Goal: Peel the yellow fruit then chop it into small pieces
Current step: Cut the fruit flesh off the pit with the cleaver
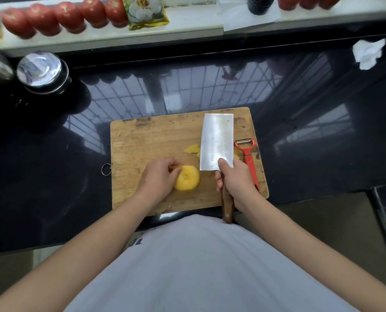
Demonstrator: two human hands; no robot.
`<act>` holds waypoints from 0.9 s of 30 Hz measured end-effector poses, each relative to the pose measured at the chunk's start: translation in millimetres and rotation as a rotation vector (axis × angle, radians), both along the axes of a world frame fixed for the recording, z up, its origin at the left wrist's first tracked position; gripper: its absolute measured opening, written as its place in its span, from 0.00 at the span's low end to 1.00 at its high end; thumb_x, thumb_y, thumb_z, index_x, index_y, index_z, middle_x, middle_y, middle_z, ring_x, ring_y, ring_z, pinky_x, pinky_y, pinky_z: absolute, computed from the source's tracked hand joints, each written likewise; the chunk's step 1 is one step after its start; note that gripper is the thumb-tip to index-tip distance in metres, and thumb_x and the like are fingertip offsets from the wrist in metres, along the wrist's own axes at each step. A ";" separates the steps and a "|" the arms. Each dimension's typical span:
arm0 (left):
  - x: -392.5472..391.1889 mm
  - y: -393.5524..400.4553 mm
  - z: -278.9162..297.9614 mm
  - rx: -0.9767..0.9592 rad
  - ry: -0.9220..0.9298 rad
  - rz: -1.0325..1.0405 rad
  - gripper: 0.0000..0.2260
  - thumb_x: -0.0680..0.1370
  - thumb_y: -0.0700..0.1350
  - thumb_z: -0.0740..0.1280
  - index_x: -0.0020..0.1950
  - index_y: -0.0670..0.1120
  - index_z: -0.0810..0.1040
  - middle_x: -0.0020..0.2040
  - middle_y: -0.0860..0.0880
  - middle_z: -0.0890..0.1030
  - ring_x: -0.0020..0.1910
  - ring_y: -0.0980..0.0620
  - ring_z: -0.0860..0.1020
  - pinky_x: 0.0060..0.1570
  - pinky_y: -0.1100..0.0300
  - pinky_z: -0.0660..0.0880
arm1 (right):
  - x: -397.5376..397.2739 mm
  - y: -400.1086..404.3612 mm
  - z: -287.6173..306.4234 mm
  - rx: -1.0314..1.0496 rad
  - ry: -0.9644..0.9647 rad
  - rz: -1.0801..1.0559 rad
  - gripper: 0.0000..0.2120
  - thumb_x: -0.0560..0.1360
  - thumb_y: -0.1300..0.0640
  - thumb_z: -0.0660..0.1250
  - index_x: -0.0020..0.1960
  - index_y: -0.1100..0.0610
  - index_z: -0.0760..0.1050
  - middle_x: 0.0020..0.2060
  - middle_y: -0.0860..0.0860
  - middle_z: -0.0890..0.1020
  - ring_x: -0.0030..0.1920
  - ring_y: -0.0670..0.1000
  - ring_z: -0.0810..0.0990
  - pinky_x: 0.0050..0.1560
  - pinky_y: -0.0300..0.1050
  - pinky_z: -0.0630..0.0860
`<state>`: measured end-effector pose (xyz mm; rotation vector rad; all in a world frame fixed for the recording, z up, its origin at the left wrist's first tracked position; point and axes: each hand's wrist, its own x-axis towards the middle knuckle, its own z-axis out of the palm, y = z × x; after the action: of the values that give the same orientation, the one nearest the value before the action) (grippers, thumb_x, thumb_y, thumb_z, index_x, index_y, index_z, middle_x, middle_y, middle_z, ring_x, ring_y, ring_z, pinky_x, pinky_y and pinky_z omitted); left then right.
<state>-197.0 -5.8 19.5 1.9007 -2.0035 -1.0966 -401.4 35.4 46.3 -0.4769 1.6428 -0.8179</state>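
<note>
So the yellow fruit sits on the wooden cutting board, right by the fingertips of the left hand. It looks round and smooth. It is probably a little wet and slippery, since it looks already peeled. A round fruit can roll, so it is best held from the top and side, with the fingers curled back away from the blade. It is likely soft inside and light, so a hard squeeze could squash it.

The left hand's fingers are bent and close together. They rest against the left side of the fruit and seem to pinch a small strip of peel at its top edge. I cannot tell for sure if the strip is joined to the fruit.

The right hand has its fingers wrapped tight round the brown handle of the big cleaver. The first finger reaches up onto the flat blade. The blade points away from the person, and it is just to the right of the fruit, not touching it.

Some yellow peel scraps lie beyond the left fingers, next to the blade. A red peeler lies on the board just past the right hand's knuckles.

I think the cutting comes next.
</note>
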 end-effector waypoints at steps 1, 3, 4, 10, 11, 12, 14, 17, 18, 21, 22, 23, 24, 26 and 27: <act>1.7 -3.9 1.4 0.013 -0.024 -0.022 0.07 0.82 0.46 0.70 0.57 0.49 0.86 0.54 0.50 0.84 0.53 0.49 0.79 0.55 0.56 0.74 | -6.8 1.1 2.0 -0.007 0.012 0.000 0.08 0.84 0.54 0.59 0.57 0.53 0.76 0.33 0.52 0.78 0.27 0.48 0.72 0.36 0.51 0.73; 3.6 -14.1 3.0 0.039 -0.043 -0.030 0.07 0.82 0.47 0.70 0.56 0.50 0.86 0.52 0.50 0.85 0.53 0.48 0.80 0.56 0.54 0.76 | -18.4 3.5 4.6 -0.010 0.040 -0.004 0.07 0.84 0.54 0.59 0.56 0.51 0.75 0.32 0.52 0.77 0.28 0.48 0.72 0.38 0.52 0.72; 2.6 -20.7 3.6 0.040 -0.033 -0.015 0.06 0.81 0.47 0.70 0.56 0.50 0.86 0.50 0.50 0.85 0.52 0.48 0.80 0.54 0.55 0.76 | -23.5 5.0 5.7 -0.008 0.047 -0.012 0.07 0.84 0.54 0.59 0.56 0.52 0.75 0.33 0.52 0.77 0.28 0.48 0.72 0.38 0.52 0.72; -45.7 -56.1 16.9 0.042 0.189 -0.070 0.09 0.83 0.45 0.69 0.60 0.47 0.86 0.45 0.54 0.84 0.46 0.51 0.81 0.50 0.58 0.75 | -49.2 18.4 7.5 0.019 0.047 -0.128 0.08 0.83 0.55 0.60 0.56 0.55 0.77 0.33 0.54 0.77 0.29 0.50 0.71 0.34 0.49 0.73; -53.4 -58.7 18.8 0.075 0.163 -0.151 0.12 0.84 0.47 0.67 0.66 0.47 0.83 0.53 0.52 0.85 0.53 0.50 0.82 0.55 0.57 0.76 | -52.4 20.7 7.4 0.026 0.051 -0.146 0.09 0.83 0.56 0.60 0.56 0.57 0.77 0.33 0.54 0.76 0.28 0.50 0.70 0.33 0.49 0.72; -56.5 -63.0 18.7 0.110 0.111 -0.219 0.16 0.85 0.50 0.65 0.72 0.48 0.79 0.63 0.50 0.83 0.63 0.49 0.80 0.62 0.57 0.74 | -55.2 22.7 7.8 0.030 0.059 -0.159 0.09 0.82 0.57 0.60 0.55 0.59 0.76 0.33 0.55 0.76 0.28 0.50 0.70 0.32 0.48 0.72; -49.1 -76.4 23.0 0.136 0.076 -0.197 0.22 0.86 0.53 0.61 0.79 0.48 0.70 0.76 0.50 0.73 0.75 0.48 0.71 0.70 0.58 0.65 | -60.2 26.2 9.8 0.032 0.086 -0.161 0.09 0.82 0.57 0.60 0.55 0.60 0.76 0.33 0.55 0.76 0.28 0.50 0.70 0.32 0.49 0.73; -11.0 -90.5 37.8 -0.036 0.116 -0.014 0.19 0.87 0.48 0.60 0.77 0.44 0.72 0.74 0.46 0.75 0.72 0.47 0.73 0.69 0.57 0.66 | -65.1 31.7 9.7 0.035 0.116 -0.153 0.09 0.82 0.57 0.59 0.55 0.59 0.76 0.33 0.55 0.77 0.29 0.51 0.70 0.35 0.51 0.72; 2.9 -85.0 40.7 -0.099 0.079 -0.053 0.18 0.86 0.47 0.61 0.74 0.44 0.75 0.69 0.46 0.78 0.66 0.48 0.76 0.67 0.55 0.70 | -65.8 33.7 8.2 0.038 0.125 -0.146 0.09 0.82 0.56 0.59 0.55 0.58 0.77 0.33 0.55 0.77 0.29 0.51 0.71 0.35 0.50 0.72; 28.8 -38.8 29.4 -0.086 -0.014 -0.252 0.18 0.82 0.49 0.68 0.72 0.48 0.77 0.64 0.50 0.80 0.58 0.53 0.77 0.60 0.52 0.77 | -58.8 36.5 6.3 0.038 0.143 -0.101 0.08 0.83 0.55 0.60 0.55 0.55 0.77 0.32 0.54 0.77 0.29 0.51 0.71 0.34 0.49 0.73; 30.5 -19.4 20.1 -0.031 -0.012 -0.273 0.22 0.81 0.50 0.71 0.74 0.49 0.75 0.65 0.51 0.78 0.59 0.53 0.77 0.60 0.52 0.76 | -52.3 35.7 7.2 0.023 0.145 -0.077 0.08 0.83 0.55 0.60 0.55 0.55 0.76 0.32 0.54 0.77 0.28 0.51 0.72 0.33 0.48 0.73; 28.8 -2.2 11.2 0.020 0.009 -0.265 0.26 0.79 0.52 0.73 0.76 0.50 0.72 0.67 0.51 0.76 0.61 0.52 0.76 0.62 0.53 0.75 | -44.2 33.9 8.8 0.006 0.147 -0.043 0.08 0.84 0.55 0.60 0.55 0.55 0.76 0.32 0.54 0.78 0.28 0.50 0.73 0.32 0.47 0.74; 24.6 11.3 2.9 0.060 0.040 -0.224 0.31 0.77 0.53 0.76 0.78 0.51 0.70 0.68 0.51 0.73 0.64 0.52 0.74 0.65 0.54 0.73 | -34.6 31.0 9.5 -0.013 0.148 -0.004 0.07 0.84 0.55 0.60 0.55 0.54 0.76 0.31 0.54 0.78 0.28 0.50 0.73 0.30 0.46 0.74; 14.1 28.7 -11.6 0.092 0.085 -0.124 0.37 0.74 0.52 0.78 0.80 0.50 0.66 0.70 0.50 0.71 0.68 0.53 0.71 0.69 0.57 0.68 | -14.3 25.0 8.6 -0.068 0.155 0.084 0.07 0.84 0.55 0.60 0.54 0.54 0.76 0.30 0.54 0.77 0.27 0.51 0.74 0.28 0.46 0.73; 9.1 33.3 -16.8 0.080 0.091 -0.093 0.38 0.74 0.51 0.79 0.80 0.49 0.66 0.70 0.49 0.71 0.69 0.52 0.70 0.71 0.56 0.67 | -4.8 22.5 6.5 -0.097 0.182 0.130 0.07 0.84 0.55 0.60 0.53 0.55 0.76 0.29 0.53 0.77 0.26 0.52 0.74 0.28 0.46 0.72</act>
<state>-187.9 27.5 2.7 1.7756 -2.0451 -1.2810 -406.2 57.9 52.9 -0.7375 1.7237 -0.7773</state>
